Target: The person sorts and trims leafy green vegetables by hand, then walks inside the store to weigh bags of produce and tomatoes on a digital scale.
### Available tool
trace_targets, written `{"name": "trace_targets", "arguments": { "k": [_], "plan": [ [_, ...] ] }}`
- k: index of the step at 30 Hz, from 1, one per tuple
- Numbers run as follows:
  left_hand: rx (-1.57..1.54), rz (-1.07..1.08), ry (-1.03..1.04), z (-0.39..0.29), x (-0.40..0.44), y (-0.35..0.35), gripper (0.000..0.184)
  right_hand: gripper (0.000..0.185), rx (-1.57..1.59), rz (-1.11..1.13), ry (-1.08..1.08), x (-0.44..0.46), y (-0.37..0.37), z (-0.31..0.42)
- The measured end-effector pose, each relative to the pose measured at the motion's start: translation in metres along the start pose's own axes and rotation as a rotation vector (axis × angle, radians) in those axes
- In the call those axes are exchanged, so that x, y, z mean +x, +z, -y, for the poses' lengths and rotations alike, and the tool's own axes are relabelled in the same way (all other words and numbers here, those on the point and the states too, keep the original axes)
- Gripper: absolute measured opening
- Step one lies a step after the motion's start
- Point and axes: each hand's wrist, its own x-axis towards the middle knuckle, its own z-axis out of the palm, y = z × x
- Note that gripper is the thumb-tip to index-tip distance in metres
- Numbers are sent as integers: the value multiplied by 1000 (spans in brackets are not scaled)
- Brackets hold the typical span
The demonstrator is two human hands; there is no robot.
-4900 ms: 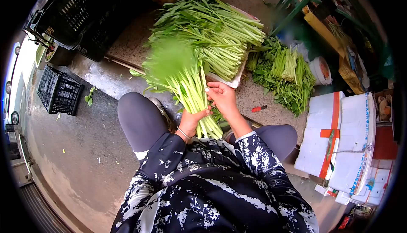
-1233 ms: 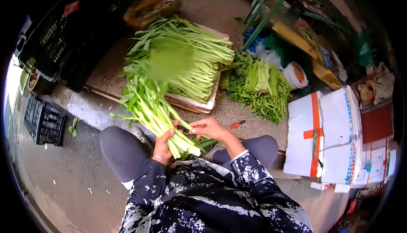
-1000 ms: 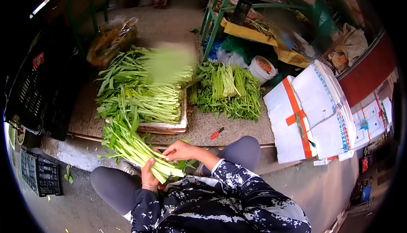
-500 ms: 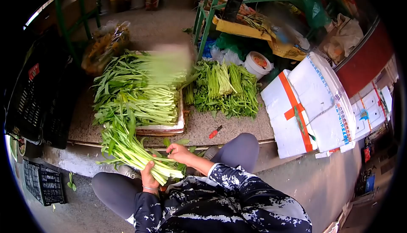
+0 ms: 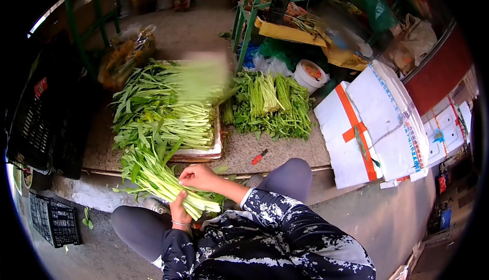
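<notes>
Your left hand (image 5: 180, 211) curls its fingers round the bunch (image 5: 162, 182), just in front of the tray (image 5: 219, 142) heaped with greens (image 5: 163, 109); your right hand (image 5: 199, 177), fingertips pressed together, is right over it. Beyond the tray's right: a bucket (image 5: 305, 82).

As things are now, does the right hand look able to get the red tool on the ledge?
Probably yes. The red tool lies uncovered on the ledge, near the right knee, and nothing seems to stand between it and the right hand. That hand is at the bunch.
</notes>
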Motion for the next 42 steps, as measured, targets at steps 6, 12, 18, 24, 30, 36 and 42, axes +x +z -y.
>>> {"name": "trace_targets", "arguments": {
  "k": [6,12,18,24,30,36,42],
  "plan": [
    [-67,-38,12,-4,-2,-2,38,22,-177,-91,21,-6,14,-2],
    [-41,-125,58,1,3,-9,33,14,-115,-85,131,9,23,-6],
    [-110,-82,49,-12,0,-2,36,17,-331,-105,219,-1,21,-8],
    [-81,-49,61,-18,5,-8,37,18,-331,-271,282,-23,0,-60],
    [-213,-23,3,-21,6,-3,37,23,-56,-57,5,-24,-5,-50],
    [-222,-33,53,-19,6,-3,38,20,449,-80,244,-19,-1,-28],
    [-236,-17,-52,-18,7,-10,38,27,235,23,165,-20,17,-35]
  ]
}}
